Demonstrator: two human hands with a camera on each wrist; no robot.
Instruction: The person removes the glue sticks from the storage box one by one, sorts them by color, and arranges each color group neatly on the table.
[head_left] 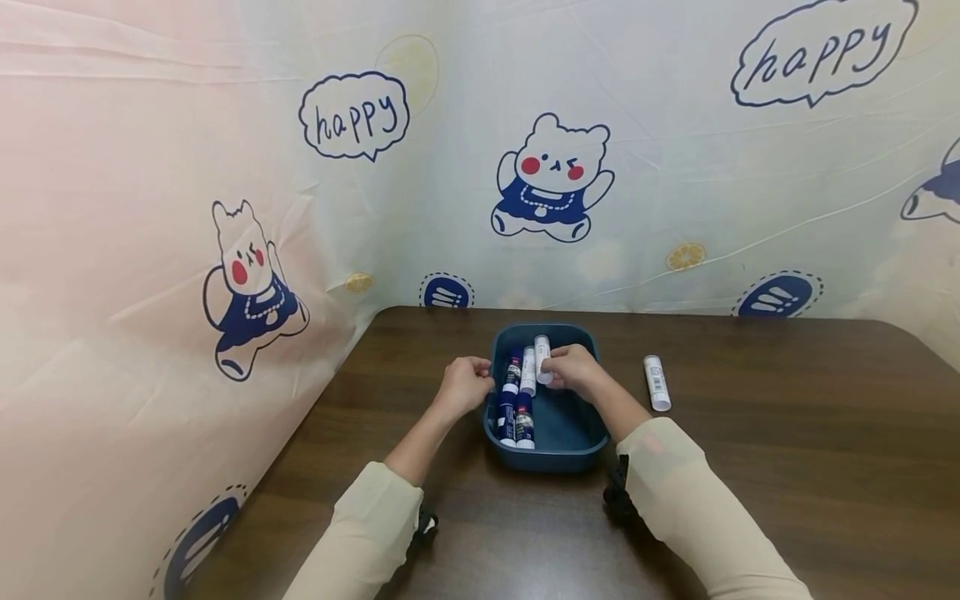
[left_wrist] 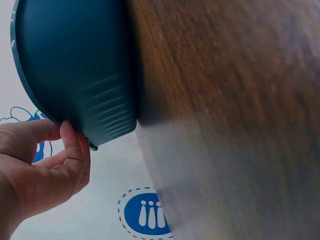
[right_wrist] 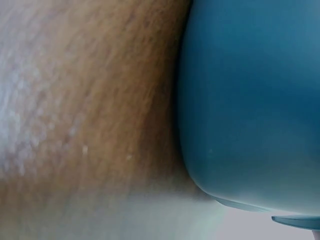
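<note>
Three navy cylindrical tubes with white ends line the left side of the teal-blue, rounded-rectangular, plastic-looking bin: two side by side at its near-left corner, one beyond them. Bin sits on the dark brown wood-grain desk, toward the far edge. One white labelled cylindrical tube lies just right of the farther navy one. Right hand pinches a second white cylindrical tube near its near end, inside the bin's far half; can't tell if it's touching the floor. Left hand pinches the bin's left rim, clear in left wrist view. Right wrist view is mostly outer bin wall, no grip visible. My read: step in hand is placing that second white tube in the far row; one frame can't rule out lifting. Next move calls for lowering it flat beside its neighbour and a clean release, rim steadied. After that, likely the loose white capped tube, on the desk right of the bin, well apart; it could roll if nudged.
</note>
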